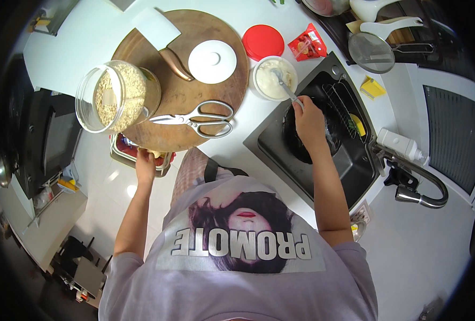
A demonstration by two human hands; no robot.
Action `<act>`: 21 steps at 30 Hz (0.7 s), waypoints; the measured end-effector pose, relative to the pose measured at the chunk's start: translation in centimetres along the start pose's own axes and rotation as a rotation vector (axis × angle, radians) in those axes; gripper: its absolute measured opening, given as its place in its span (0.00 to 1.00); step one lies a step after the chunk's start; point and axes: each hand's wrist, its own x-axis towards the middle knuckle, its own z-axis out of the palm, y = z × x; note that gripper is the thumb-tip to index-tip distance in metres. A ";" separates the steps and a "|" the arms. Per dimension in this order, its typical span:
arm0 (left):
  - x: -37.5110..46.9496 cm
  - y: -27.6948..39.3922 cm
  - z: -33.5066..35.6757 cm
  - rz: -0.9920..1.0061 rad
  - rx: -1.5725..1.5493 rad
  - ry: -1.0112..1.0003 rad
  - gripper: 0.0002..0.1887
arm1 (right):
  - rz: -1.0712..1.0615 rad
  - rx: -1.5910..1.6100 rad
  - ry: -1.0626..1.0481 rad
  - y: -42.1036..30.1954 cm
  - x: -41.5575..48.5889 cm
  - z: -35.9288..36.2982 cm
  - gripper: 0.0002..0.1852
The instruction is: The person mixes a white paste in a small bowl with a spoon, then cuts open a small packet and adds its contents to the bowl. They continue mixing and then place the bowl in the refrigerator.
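Note:
In the head view my right hand [309, 120] grips the handle of a metal spoon [287, 89]. The spoon's bowl rests in a creamy white food [267, 80] inside a round white tub [254, 88]. My left hand [144, 166] is low beside the round wooden cutting board [217, 32], over an open bin [119, 154] with a red lining. A small pale-yellow thing lies by its fingertips, which are partly hidden, so whether they hold it is unclear. A red round lid [263, 42] lies behind the tub, with a red snack packet [308, 43] to its right.
On the board are a cleaver [157, 30], a white knobbed lid [205, 66], kitchen scissors [181, 119] and a large clear jar of oat-like flakes [131, 92]. A black sink [341, 176] lies right, with a faucet [430, 168] and a white bottle [395, 142]. A strainer [370, 52] stands behind.

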 end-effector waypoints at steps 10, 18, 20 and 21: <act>-4.3 12.3 -0.6 0.167 -0.519 -0.534 0.08 | -0.127 -0.009 0.046 -1.5 -1.8 -1.3 0.06; -2.4 19.6 -0.7 0.166 -0.665 -0.644 0.08 | -0.126 -0.152 0.226 -0.7 -1.6 -2.2 0.04; -2.2 21.2 0.5 0.206 -0.672 -0.654 0.08 | -0.135 -0.203 0.245 -1.0 -1.8 -2.0 0.04; -2.2 22.2 1.3 0.227 -0.676 -0.659 0.08 | -0.128 -0.244 0.244 -1.3 -1.9 -1.6 0.04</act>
